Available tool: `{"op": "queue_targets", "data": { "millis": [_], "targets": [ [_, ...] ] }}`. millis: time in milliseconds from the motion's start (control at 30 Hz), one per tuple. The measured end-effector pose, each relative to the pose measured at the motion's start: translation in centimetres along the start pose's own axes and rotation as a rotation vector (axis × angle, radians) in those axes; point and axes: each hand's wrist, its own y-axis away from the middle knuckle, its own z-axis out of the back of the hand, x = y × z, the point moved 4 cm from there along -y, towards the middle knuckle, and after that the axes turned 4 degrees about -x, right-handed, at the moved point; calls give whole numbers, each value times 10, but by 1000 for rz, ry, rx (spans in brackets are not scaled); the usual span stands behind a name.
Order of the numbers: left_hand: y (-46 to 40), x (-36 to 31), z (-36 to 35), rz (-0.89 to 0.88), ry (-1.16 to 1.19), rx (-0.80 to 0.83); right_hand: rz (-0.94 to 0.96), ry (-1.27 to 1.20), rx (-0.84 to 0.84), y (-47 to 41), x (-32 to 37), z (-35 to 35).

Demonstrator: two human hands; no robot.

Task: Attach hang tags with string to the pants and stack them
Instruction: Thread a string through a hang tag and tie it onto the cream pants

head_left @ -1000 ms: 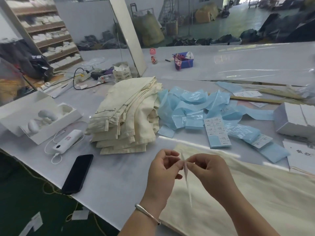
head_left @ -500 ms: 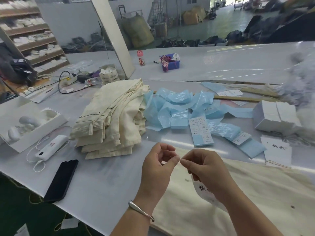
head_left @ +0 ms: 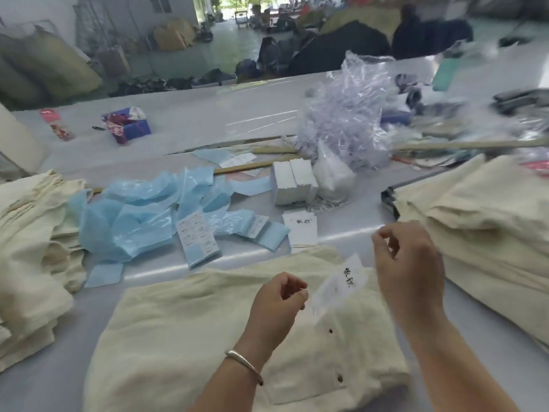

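Note:
A folded cream pair of pants (head_left: 193,337) lies on the table right in front of me. Above it floats a white hang tag (head_left: 341,285) with black characters, blurred, between my two hands. My left hand (head_left: 279,301) is pinched thumb to forefinger just left of the tag. My right hand (head_left: 407,263) is raised higher on the tag's right, fingers curled in a pinch. The string itself is too thin to see. One cream stack of pants (head_left: 26,248) sits at the left and another stack of pants (head_left: 475,233) at the right.
Crumpled blue plastic bags (head_left: 148,215) and label sheets (head_left: 196,236) lie behind the pants. Further back are white tag boxes (head_left: 294,181), a loose tag pile (head_left: 300,228), a clear bag of strings (head_left: 347,123) and long wooden sticks (head_left: 463,144).
The view has swung to the right. My hands, close together before, have pulled apart, the right one up and to the right. The tag now hangs between them.

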Motion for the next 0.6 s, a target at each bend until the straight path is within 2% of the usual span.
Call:
{"op": "queue_targets", "data": {
  "millis": [100,200,267,367,467,600],
  "targets": [
    [-7,2,-52,-26,-147,55,98,15,-192,-26,-28,41],
    [-8,4,-94,-113,-331,115,208,-9,-180,-42,-52,58],
    [-6,2,-116,-212,-461,184,207,-56,-69,-45,-69,54],
    [0,5,-143,-363,-709,422,132,-133,146,-33,-93,38],
    [8,16,-147,-379,-900,603,37,-150,389,-8,-116,19],
    [15,18,-147,-457,-990,547,-26,-197,610,28,-127,6]
  ]
}}
